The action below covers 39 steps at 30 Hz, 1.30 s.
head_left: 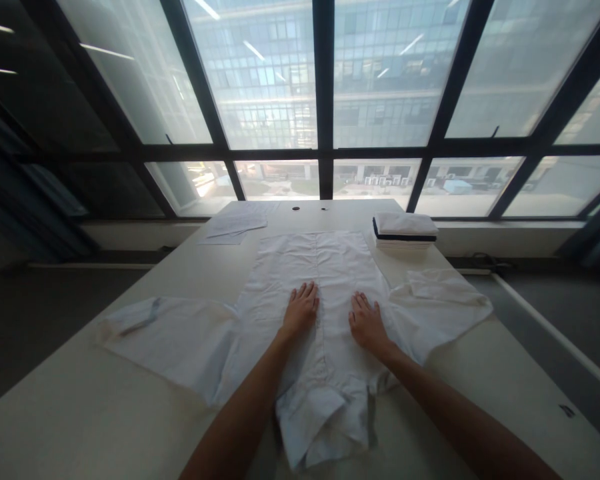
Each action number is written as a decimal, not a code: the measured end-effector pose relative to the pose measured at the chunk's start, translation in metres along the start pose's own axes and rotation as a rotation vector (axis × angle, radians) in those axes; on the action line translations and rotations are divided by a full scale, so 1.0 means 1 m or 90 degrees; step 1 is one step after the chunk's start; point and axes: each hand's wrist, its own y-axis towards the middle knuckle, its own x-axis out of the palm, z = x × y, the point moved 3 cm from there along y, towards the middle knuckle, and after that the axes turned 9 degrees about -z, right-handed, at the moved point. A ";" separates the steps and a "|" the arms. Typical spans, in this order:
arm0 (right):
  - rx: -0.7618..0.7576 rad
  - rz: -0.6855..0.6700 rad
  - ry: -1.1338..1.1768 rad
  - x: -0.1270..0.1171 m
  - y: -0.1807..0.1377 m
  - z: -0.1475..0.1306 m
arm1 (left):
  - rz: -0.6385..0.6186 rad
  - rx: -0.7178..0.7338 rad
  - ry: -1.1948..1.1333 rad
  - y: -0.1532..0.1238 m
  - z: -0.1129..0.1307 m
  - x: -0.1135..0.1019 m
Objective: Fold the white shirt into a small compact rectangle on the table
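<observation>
A white short-sleeved shirt (325,267) lies spread flat on a pale table (505,373), collar toward me and hem toward the window. My left hand (301,309) rests palm down on the shirt left of the button line, fingers stretched out. My right hand (367,323) lies flat on the shirt right of that line, fingers also extended. Neither hand holds anything. The left sleeve (170,333) spreads out to the left and the right sleeve (440,303) lies rumpled to the right.
A stack of folded white garments (405,231) with a dark band sits at the far right of the table. Loose sheets of paper (235,225) lie at the far left. Large windows (325,100) stand behind the table. Dark floor flanks both sides.
</observation>
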 end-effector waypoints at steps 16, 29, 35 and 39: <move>-0.149 -0.013 0.033 0.010 0.091 -0.076 | -0.015 0.042 0.027 -0.003 -0.002 0.002; 0.052 0.006 -0.085 -0.012 0.112 0.045 | -0.007 -0.001 -0.017 -0.002 -0.002 0.002; 0.076 0.039 -0.078 -0.014 0.118 0.072 | -0.015 -0.010 -0.016 -0.003 0.000 0.000; 0.078 0.040 -0.072 -0.011 0.119 0.069 | -0.011 -0.012 -0.020 -0.003 0.000 0.000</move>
